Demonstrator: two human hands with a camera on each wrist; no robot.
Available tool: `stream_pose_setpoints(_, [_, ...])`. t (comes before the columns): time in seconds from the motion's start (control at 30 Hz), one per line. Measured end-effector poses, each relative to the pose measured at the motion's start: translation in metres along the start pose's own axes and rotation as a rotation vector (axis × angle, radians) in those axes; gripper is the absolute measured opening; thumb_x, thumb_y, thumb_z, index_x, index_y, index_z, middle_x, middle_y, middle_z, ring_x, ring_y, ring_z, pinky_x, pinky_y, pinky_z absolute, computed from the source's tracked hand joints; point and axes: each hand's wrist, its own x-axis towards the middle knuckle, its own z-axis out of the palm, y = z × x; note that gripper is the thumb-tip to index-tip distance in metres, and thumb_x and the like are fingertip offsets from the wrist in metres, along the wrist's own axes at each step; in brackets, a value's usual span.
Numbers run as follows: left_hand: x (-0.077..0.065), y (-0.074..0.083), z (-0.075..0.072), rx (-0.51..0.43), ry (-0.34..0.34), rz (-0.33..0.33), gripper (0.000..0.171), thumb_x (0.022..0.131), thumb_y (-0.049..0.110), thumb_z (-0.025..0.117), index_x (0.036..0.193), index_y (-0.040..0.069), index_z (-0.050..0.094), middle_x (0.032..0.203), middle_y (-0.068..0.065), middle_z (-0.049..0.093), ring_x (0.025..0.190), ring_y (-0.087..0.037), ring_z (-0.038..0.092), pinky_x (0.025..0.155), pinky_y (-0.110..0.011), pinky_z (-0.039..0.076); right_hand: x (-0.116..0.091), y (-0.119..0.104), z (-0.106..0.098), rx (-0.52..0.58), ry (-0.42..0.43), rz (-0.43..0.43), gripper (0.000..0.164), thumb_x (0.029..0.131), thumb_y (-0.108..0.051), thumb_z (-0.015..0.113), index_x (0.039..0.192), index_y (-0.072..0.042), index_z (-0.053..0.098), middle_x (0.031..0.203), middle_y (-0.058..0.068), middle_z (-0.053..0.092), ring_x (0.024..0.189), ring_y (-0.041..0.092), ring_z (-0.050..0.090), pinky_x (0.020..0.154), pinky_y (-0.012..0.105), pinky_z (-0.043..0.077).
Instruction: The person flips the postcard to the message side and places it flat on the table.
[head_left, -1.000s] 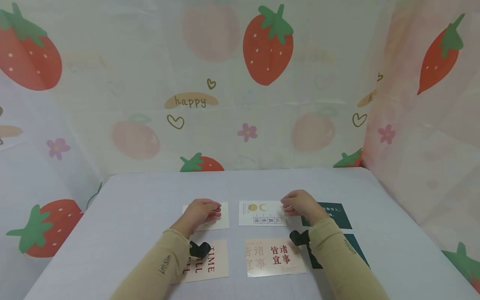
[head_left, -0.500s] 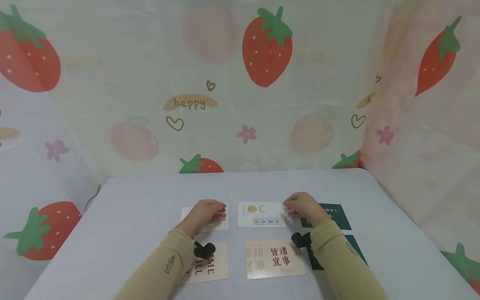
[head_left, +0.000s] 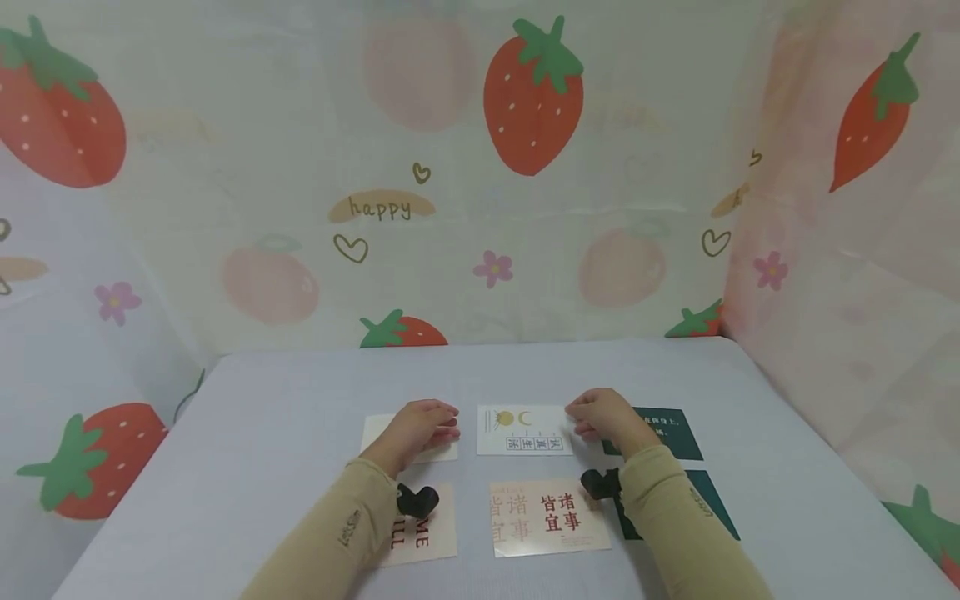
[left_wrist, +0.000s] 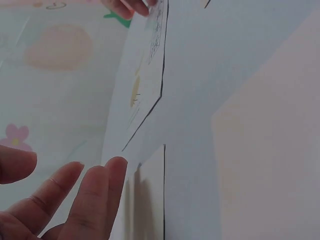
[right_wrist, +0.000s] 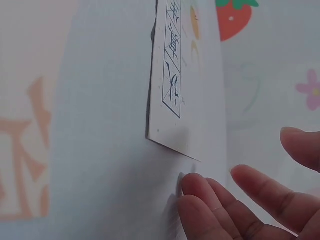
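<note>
A white card with a gold sun and moon (head_left: 525, 430) lies in the middle of the back row. Just off its right edge is my right hand (head_left: 609, 417), thumb and fingers parted with nothing between them in the right wrist view. Over a plain cream card (head_left: 377, 426) at the back left, my left hand (head_left: 417, 429) covers most of that card. Its thumb and fingers (left_wrist: 90, 200) are loosely extended and hold nothing. Whether either hand's fingertips touch a card or the table, I cannot tell.
In the front row lie a cream card with red letters (head_left: 423, 533), partly under the left wrist, and a pinkish card with red characters (head_left: 551, 517). Two dark green cards (head_left: 675, 429) lie at the right, partly behind the right arm. A strawberry-print cloth (head_left: 450, 167) hangs behind the white table (head_left: 285, 400).
My left hand has moved a little to the right over the cream card. The right hand stays almost in place beside the sun-and-moon card. The cards have not visibly moved.
</note>
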Motion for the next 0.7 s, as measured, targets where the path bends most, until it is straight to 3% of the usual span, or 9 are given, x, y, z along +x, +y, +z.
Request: stream_pose_setpoints(0.7, [-0.0006,-0.0029,0.0052,-0.016,-0.003,-0.066,0.028,0.093,0.018,0.049,0.11,-0.002,0.059,0.106,-0.015,0.061,0.087,-0.017,0.064,0.074,-0.025,0.053,0.0002,-0.0015,0.0085,0.078,-0.013,-0.039,0.025,0.088,-0.019,0.059,0.104,0.001,0.06,0.091,0.013,0.062,0.077,0.019,0.062,0.069,0.029,0.053])
